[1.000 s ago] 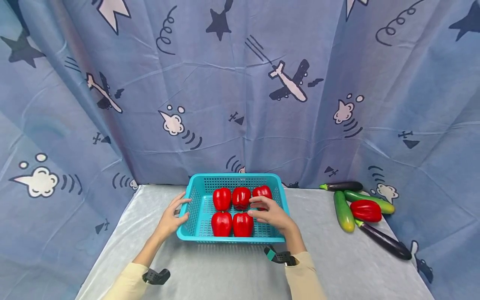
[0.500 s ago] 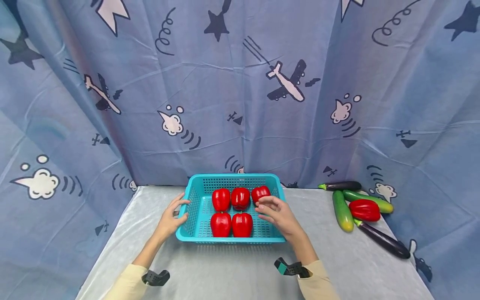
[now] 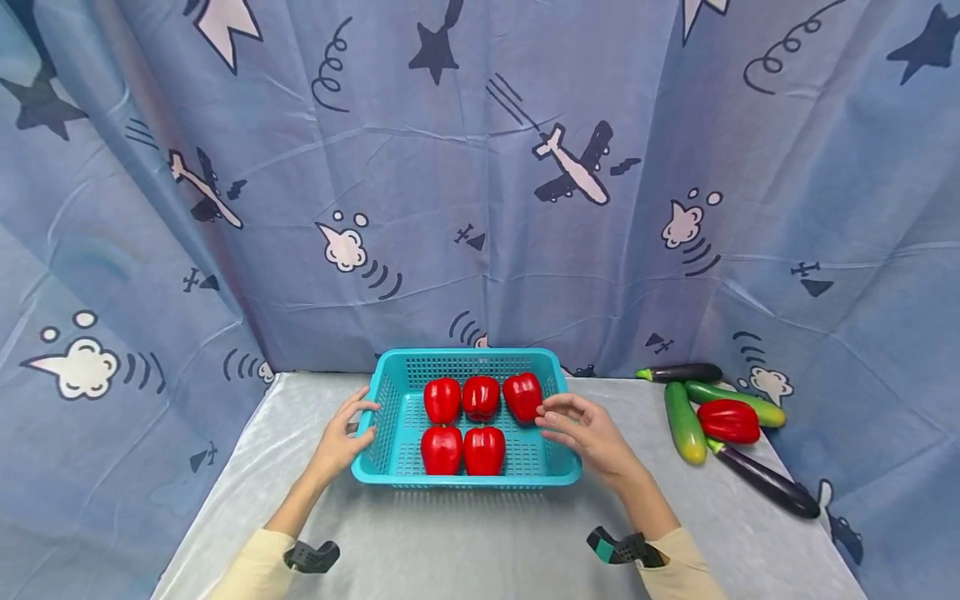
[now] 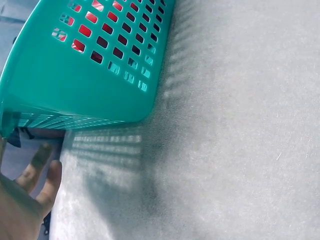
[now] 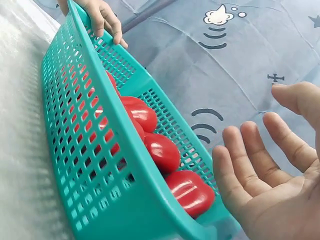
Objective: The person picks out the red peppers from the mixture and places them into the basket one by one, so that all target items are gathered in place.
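A turquoise plastic basket [image 3: 468, 480] holds several red bell peppers in two rows, the front row with a gap at its right end. My left hand [image 3: 339, 440] holds the basket's left rim, thumb and index finger lapping over it. In the left wrist view, other fingers [image 4: 49, 185] of this hand show outside the basket wall. My right hand [image 3: 588, 429] hovers over the basket's right rim, palm inward and fingers loosely bent, with nothing in it. Its fingertips are right beside the tilted back-right bell pepper [image 3: 523, 397]; the right wrist view shows the same empty palm.
Off to the right lie a red bell pepper [image 3: 729, 421], two green cucumber-like vegetables [image 3: 685, 423] with yellowish ends, and two eggplants [image 3: 772, 483]. A patterned blue curtain [image 3: 480, 208] hangs behind the light grey tabletop [image 3: 450, 550].
My right hand has drawn back to the right, from above the peppers to the right rim, leaving the back-right pepper in view and slightly turned. The left hand stays at the left rim.
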`<state>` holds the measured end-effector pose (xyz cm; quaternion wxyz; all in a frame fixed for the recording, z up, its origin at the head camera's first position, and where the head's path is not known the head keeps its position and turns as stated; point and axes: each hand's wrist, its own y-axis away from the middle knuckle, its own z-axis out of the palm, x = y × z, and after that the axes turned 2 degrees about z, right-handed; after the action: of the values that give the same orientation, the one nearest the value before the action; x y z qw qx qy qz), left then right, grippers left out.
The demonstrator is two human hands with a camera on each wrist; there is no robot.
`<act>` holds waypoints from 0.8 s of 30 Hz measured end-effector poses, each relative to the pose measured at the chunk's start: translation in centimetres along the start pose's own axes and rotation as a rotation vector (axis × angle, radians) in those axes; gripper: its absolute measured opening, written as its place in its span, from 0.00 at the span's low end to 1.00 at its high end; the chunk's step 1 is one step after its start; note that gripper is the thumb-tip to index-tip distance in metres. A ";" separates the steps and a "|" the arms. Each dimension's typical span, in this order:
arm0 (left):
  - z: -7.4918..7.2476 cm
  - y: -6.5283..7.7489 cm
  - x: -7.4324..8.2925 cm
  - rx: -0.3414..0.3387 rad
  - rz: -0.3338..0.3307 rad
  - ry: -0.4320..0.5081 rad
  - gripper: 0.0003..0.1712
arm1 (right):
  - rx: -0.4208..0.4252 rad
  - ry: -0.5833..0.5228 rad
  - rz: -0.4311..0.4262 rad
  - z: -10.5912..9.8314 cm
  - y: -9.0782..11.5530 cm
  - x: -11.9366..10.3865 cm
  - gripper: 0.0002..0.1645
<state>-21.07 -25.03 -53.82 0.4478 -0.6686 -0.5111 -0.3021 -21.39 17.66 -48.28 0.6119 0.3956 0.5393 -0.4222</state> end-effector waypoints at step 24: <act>0.0 -0.1 -0.6 -0.012 -0.013 0.000 0.14 | 0.101 -0.061 -0.005 -9.8 5.9 0.1 0.14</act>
<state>-21.36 -25.24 -54.30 0.4418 -0.6679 -0.5138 -0.3078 -19.06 28.79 -49.20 0.6062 0.4114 0.4996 -0.4623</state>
